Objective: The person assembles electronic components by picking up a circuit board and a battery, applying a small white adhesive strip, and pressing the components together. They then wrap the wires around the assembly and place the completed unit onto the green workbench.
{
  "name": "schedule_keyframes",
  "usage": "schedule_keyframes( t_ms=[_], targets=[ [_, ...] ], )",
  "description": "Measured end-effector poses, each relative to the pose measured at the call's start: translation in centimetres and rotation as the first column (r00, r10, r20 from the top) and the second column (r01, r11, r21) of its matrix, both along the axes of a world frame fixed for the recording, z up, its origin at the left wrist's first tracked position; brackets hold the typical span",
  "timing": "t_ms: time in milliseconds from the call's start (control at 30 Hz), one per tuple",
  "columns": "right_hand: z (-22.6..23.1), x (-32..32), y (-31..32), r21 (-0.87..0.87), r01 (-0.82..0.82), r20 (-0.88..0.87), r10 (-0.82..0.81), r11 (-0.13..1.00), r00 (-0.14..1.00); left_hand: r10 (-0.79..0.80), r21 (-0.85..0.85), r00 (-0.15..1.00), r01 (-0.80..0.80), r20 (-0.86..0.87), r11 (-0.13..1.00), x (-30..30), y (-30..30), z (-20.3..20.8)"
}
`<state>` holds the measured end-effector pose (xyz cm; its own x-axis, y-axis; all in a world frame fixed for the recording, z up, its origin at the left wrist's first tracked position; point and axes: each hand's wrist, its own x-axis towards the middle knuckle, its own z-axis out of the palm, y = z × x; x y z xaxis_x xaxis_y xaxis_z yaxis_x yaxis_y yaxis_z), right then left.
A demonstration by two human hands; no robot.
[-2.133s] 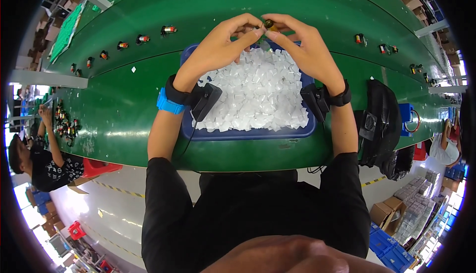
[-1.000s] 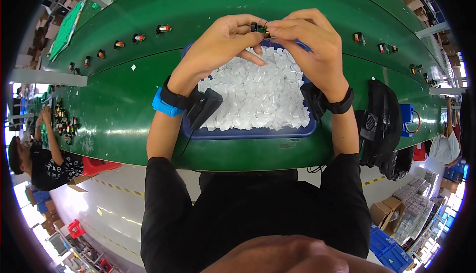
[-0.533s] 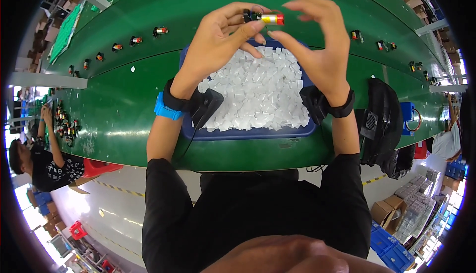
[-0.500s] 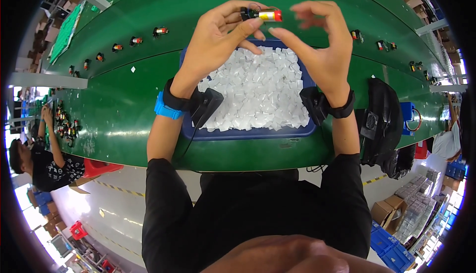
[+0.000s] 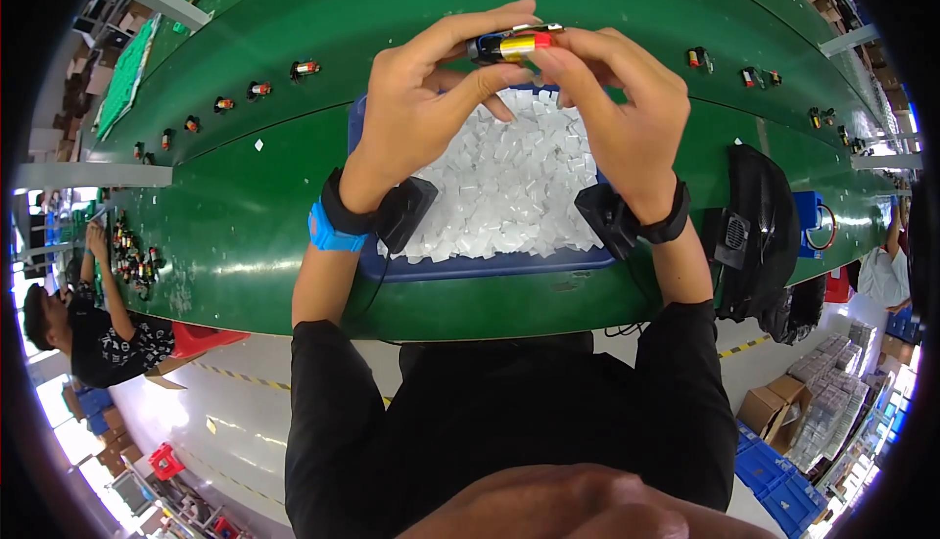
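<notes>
Between my two hands, above the far part of a blue tray, is a small battery assembly point(image 5: 519, 46): a yellow cylindrical cell with a red end, joined to a black part and a thin board along its far side. My left hand point(image 5: 431, 84) grips the black end between thumb and fingers. With thumb and fingertips, my right hand point(image 5: 627, 89) pinches the red end. The blue tray point(image 5: 470, 267) beneath holds a heap of small white translucent pieces point(image 5: 499, 187). Both wrists wear black straps with small black devices.
More battery assemblies point(image 5: 259, 90) lie spaced in a row at far left, others point(image 5: 696, 57) at far right. A black bag point(image 5: 759, 226) and a blue box point(image 5: 808, 226) rest right of the tray. At left, a co-worker point(image 5: 98, 328) sits beside a pile of assemblies point(image 5: 135, 255).
My right hand has moved left and closed on the red end of the assembly, which has turned slightly and come a little lower. The left hand still holds the black end.
</notes>
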<state>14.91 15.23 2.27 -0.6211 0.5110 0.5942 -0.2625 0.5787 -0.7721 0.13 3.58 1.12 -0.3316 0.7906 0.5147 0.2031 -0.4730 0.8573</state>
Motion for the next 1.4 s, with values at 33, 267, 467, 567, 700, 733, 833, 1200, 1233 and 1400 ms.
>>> schedule_keyframes(
  t_ms=[33,267,467,567,700,733,833,1200,1233,1400],
  targets=[
    [0.3,0.3,-0.3,0.110,0.018,-0.042,-0.013,0.994,0.999,0.019,0.042,0.999,-0.017,-0.033,0.999,0.4,-0.2,0.3],
    [0.8,1.1,-1.1,0.364,0.054,-0.104,-0.017,0.930,0.994,0.062,0.152,0.987,-0.039,-0.146,0.988,1.3,-0.9,0.9],
    [0.9,0.9,-1.2,0.185,0.046,-0.174,-0.013,0.982,0.985,0.091,0.147,0.990,-0.075,-0.110,0.986,1.6,-1.0,1.3],
    [1.0,0.9,-1.2,0.110,0.024,-0.185,-0.004,0.994,0.983,0.097,0.167,0.991,-0.080,-0.097,0.983,1.8,-0.9,1.4],
    [1.0,1.1,-0.9,0.112,-0.018,-0.158,0.035,0.994,0.987,0.143,0.172,0.975,-0.114,-0.167,0.978,1.9,-1.0,1.6],
    [1.0,1.1,-0.8,0.110,-0.051,-0.143,0.067,0.993,0.987,0.165,0.170,0.965,-0.130,-0.206,0.977,1.9,-1.1,1.6],
    [1.4,1.3,-1.0,0.058,-0.104,-0.110,0.110,0.993,0.988,0.216,0.178,0.938,-0.172,-0.271,0.969,2.1,-1.5,1.7],
    [0.5,0.3,0.3,-0.264,-0.126,0.057,0.146,0.956,0.988,0.128,-0.185,0.991,-0.131,-0.028,0.974,0.4,-1.0,2.1],
    [0.7,0.2,1.0,-0.218,-0.071,0.144,0.103,0.973,0.984,0.102,-0.259,0.991,-0.076,0.088,0.963,-0.6,-0.5,1.9],
    [-1.3,0.1,11.6,-0.114,0.238,0.374,-0.180,0.965,0.910,0.292,-0.610,0.943,-0.326,-0.159,0.722,-11.9,-1.3,-3.3]
  ],
)
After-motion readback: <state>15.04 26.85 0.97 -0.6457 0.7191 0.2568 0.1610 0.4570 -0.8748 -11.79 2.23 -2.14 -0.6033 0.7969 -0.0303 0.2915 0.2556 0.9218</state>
